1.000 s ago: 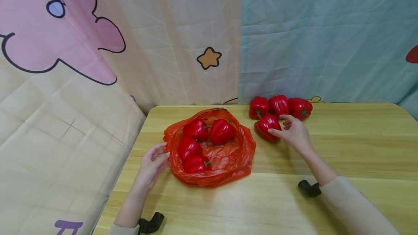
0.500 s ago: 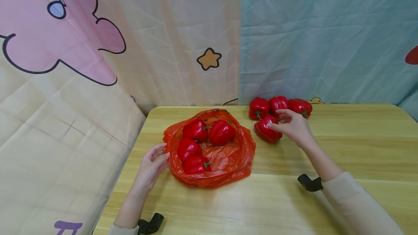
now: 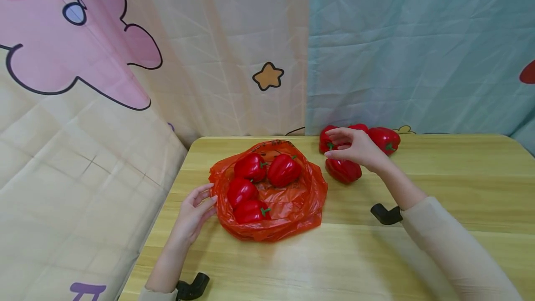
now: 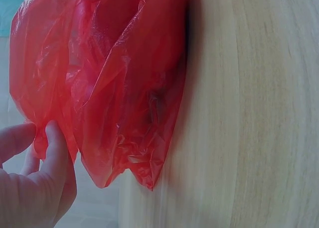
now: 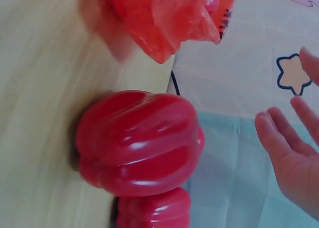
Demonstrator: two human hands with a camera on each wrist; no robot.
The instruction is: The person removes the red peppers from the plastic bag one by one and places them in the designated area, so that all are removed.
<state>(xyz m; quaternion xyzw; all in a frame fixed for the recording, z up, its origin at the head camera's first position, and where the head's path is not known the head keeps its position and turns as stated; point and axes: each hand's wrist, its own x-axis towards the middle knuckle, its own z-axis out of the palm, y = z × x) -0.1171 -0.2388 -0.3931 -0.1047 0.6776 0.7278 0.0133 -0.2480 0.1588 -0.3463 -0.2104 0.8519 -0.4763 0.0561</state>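
A red plastic bag (image 3: pixel 307 203) lies spread with its mouth up, and several red bell peppers (image 3: pixel 284 170) sit inside. At its left rim my left hand (image 3: pixel 195 212) pinches the plastic between thumb and fingers, plainest in the left wrist view, where the bag (image 4: pixel 129 88) bunches at the fingertips. My right hand (image 3: pixel 357 147) hovers over the peppers right of the bag, holding nothing, fingers loosely bent and apart. Beneath it lies one bell pepper (image 3: pixel 343 172), partly covered by the hand. The right wrist view has this pepper (image 5: pixel 139 143) apart from the fingers.
Behind the right hand a row of bell peppers (image 3: pixel 384 139) stands at the table's back edge, partly hidden. Printed curtains (image 3: pixel 234 36) hang directly behind the wooden table (image 3: pixel 451 171). Black wrist mounts (image 3: pixel 193 287) jut out near both sleeves.
My right hand has left the front pepper, rising up and slightly left above it. That pepper stays in place on the table. The left hand and the bag have not moved.
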